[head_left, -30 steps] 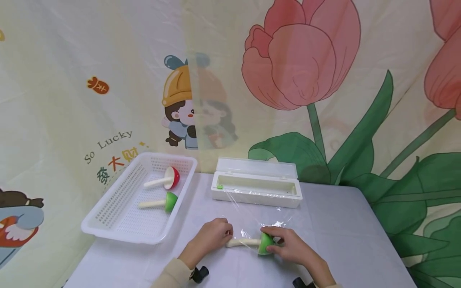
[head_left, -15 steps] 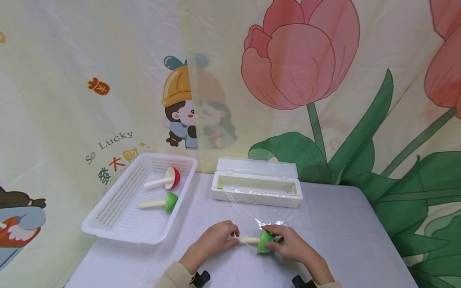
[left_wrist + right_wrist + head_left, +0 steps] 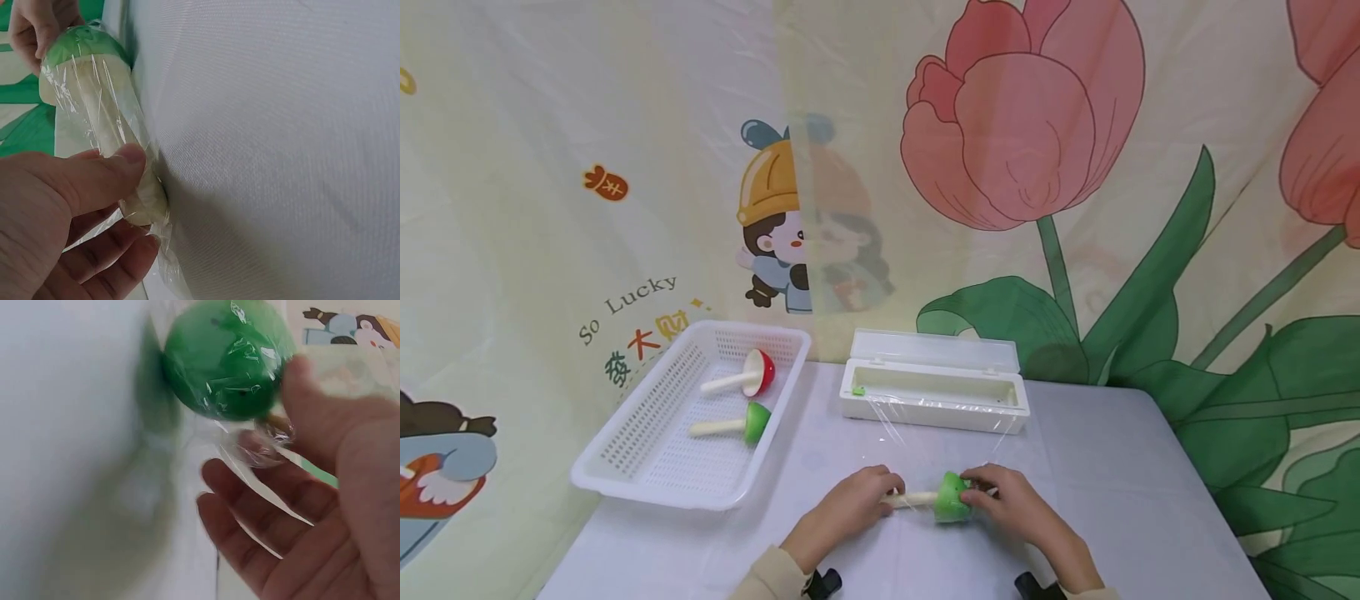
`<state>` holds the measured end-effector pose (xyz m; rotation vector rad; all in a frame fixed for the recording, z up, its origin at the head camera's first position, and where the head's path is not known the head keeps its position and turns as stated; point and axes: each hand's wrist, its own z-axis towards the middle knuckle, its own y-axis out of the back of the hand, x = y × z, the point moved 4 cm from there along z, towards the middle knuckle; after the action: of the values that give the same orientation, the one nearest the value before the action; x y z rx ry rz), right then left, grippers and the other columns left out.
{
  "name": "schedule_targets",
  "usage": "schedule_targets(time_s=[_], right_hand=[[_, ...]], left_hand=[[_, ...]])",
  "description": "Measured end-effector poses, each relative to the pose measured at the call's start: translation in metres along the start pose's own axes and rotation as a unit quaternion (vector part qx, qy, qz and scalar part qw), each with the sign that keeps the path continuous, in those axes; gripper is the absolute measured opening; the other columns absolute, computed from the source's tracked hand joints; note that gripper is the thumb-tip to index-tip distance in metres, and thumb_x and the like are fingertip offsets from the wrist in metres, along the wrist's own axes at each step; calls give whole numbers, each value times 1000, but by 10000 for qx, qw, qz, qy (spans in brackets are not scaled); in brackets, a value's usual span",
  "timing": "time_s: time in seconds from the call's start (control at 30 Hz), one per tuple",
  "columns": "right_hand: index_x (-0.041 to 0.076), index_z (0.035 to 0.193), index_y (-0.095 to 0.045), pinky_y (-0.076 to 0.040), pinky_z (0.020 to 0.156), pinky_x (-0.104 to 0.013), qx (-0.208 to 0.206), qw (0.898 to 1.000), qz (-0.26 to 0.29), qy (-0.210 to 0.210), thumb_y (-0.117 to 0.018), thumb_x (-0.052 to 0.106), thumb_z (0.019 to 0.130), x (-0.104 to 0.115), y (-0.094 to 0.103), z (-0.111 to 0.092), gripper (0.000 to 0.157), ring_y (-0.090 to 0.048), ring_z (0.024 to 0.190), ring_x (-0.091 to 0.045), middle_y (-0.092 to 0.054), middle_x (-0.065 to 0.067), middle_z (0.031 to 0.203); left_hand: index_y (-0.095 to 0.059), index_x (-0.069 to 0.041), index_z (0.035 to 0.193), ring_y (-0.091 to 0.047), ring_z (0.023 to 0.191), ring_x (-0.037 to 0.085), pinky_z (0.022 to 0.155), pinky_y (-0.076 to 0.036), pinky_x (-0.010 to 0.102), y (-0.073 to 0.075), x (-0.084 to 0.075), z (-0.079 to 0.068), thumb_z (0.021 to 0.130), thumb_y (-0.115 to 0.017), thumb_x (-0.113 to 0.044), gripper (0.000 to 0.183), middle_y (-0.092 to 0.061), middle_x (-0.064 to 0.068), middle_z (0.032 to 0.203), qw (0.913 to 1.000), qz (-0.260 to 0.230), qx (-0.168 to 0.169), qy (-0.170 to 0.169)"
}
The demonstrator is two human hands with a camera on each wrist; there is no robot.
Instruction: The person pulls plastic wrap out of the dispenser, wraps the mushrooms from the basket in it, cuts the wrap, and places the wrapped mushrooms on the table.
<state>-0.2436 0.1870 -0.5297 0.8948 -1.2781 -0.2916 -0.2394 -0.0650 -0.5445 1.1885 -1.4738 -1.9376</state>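
Note:
A toy mushroom with a green cap and a pale stem (image 3: 916, 499) lies in clear cling film (image 3: 100, 106) above the table. My left hand (image 3: 859, 500) pinches the wrapped stem near its end, the thumb on top in the left wrist view. At the cap end, my right hand (image 3: 1011, 500) has its thumb against the side of the cap (image 3: 225, 359). Film bunches at its forefinger, and the other fingers are loosely bent. Beyond the hands stands a white cling film box (image 3: 936, 412), its lid up and a small green piece (image 3: 859, 391) at its left; film runs from it toward the mushroom.
A white perforated basket (image 3: 647, 492) stands on the left of the table (image 3: 1112, 475). In it lie a red-capped toy mushroom (image 3: 758, 372) and another green-capped one (image 3: 756, 422). A printed curtain (image 3: 850, 67) hangs behind the table.
My left hand has moved right along the stem. The right hand has shifted slightly right, off its wider grip on the cap, and film now lies over the cap.

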Motion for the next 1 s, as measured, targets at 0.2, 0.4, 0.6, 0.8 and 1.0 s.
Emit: schedule_targets(time_s=[0.2, 0.4, 0.6, 0.8, 1.0], right_hand=[[17, 85, -72, -54, 71, -23, -889, 9952, -343, 212, -74, 13, 92, 0, 14, 1, 8, -57, 83, 1, -63, 10, 88], [18, 84, -68, -55, 77, -25, -1152, 9932, -132, -102, -73, 11, 92, -1, 8, 14, 11, -56, 92, -7, -55, 5, 96], [11, 106, -68, -54, 78, -29, -1256, 9903, -477, -346, -74, 15, 95, -5, -8, 31, 13, -56, 94, -12, -59, -3, 102], [11, 115, -67, -53, 80, -38, -2346, 9689, -790, 37, -78, 10, 92, 10, 2, 23, 26, -59, 101, -19, -62, -4, 110], [17, 113, -71, -57, 82, -34, -1174, 9906, -329, 615, -80, 25, 90, 16, -5, 13, 26, -63, 107, -17, -65, 4, 116]], left_hand=[[-76, -19, 110, -63, 93, 5, 85, -55, 26, -1, 3, 1, 87, -80, -9, 25, -69, -8, 100, 9998, 22, 176, -40], [-76, -19, 115, -63, 92, 8, 83, -55, 25, -1, 2, 0, 89, -78, -11, 28, -69, -6, 102, 9988, 387, 216, -224], [-78, -20, 112, -57, 84, 9, 74, -51, 23, -1, 1, 2, 87, -78, -10, 27, -68, -4, 97, 9979, 616, -11, -176], [-80, -18, 112, -55, 83, 10, 73, -52, 23, 0, 0, 5, 87, -78, -8, 27, -65, -1, 98, 9970, 766, -93, 51], [-79, -17, 112, -56, 84, 11, 72, -53, 24, -3, -3, 5, 87, -80, -17, 25, -65, 0, 101, 9966, 818, 0, 123]])
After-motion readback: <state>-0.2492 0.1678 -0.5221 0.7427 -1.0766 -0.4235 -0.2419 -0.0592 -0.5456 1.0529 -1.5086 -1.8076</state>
